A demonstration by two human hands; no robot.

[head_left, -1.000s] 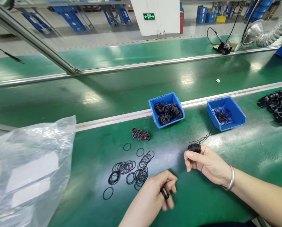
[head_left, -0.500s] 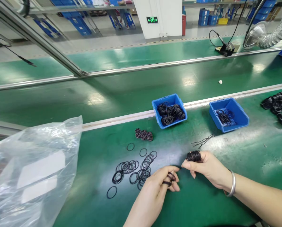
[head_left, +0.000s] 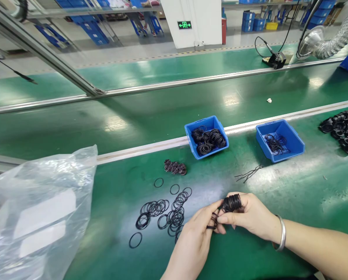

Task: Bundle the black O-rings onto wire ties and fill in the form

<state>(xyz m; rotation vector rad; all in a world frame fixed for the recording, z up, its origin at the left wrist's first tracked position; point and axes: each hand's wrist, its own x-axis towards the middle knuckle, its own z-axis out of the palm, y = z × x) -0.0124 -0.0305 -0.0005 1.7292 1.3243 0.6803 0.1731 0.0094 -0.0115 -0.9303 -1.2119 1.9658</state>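
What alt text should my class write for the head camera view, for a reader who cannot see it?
The left hand and right hand hold black rubber rings above a green workbench, near loose rings and a blue bin of more rings.

Probably a factory, green assembly belts (head_left: 150, 128), blue parts bins (head_left: 200, 121)

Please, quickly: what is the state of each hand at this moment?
Left hand: closed, holding a few black rubber O-rings in the fingers.
Right hand: closed, pinching a bundle of black rubber O-rings.
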